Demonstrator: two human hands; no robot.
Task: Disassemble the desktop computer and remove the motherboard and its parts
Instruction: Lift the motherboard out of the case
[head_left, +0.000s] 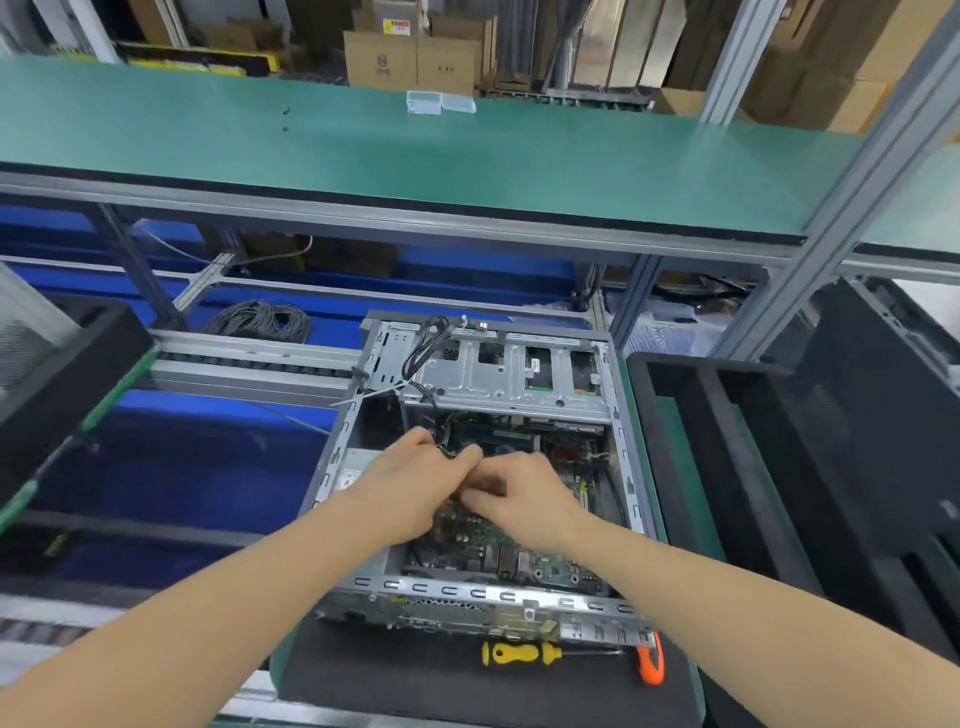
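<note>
**Both hands deep in the open case**

The desktop computer case (478, 467) lay on its side, lid off, on a dark foam mat (415, 670) at the near edge of the table. Inside it the green motherboard (519, 561) was seated flat on the floor of the case, its near strip of ports and chips plain to see. At the far end of the case sat a silver drive cage (498, 374), with a bundle of black cables (428, 343) looped over its left corner and trailing down towards the board.

The left hand (405, 483) and the right hand (519, 493) met over the middle of the board, touching each other. The left fingers (462, 454) were pinched narrow on something small and dark near the cables (I could not make out what it was). The right fingers (478, 501) were curled down against the board; whether they gripped anything I could not tell.

Just in front of the case, on the mat, lay a yellow-handled screwdriver (524, 652) and, at its tip end, an orange-handled tool (652, 665). Up on the green shelf (363, 145) stood two small clear plastic boxes (440, 101); their contents were too small to see. A black foam tray (727, 467) stood to the right of the case.
</note>
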